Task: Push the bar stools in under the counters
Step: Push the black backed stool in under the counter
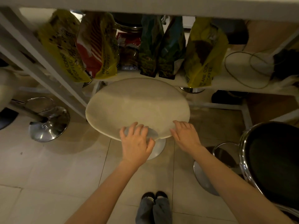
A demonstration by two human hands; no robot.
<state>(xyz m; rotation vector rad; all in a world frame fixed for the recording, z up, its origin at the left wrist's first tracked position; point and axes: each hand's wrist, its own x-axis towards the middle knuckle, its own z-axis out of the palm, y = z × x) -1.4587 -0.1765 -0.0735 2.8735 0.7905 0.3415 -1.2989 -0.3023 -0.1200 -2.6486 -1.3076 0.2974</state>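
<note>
A cream round bar stool seat (137,104) stands in front of the white counter (161,5), its far edge reaching under the counter's lower shelf (226,81). My left hand (136,143) grips the seat's near rim, fingers on top and thumb curled under. My right hand (186,135) rests flat against the near rim to the right, fingers spread. The stool's chrome base (157,148) shows just below the seat. A black stool with a chrome rim (273,159) stands at the right. Another stool's chrome base and footrest (48,123) lie at the left.
Several coffee bags (97,46) and a jar (129,46) fill the shelf under the counter, with a white cable (242,67) at the right. White frame legs (48,70) slant down at the left. My feet (154,196) are on the pale tiled floor.
</note>
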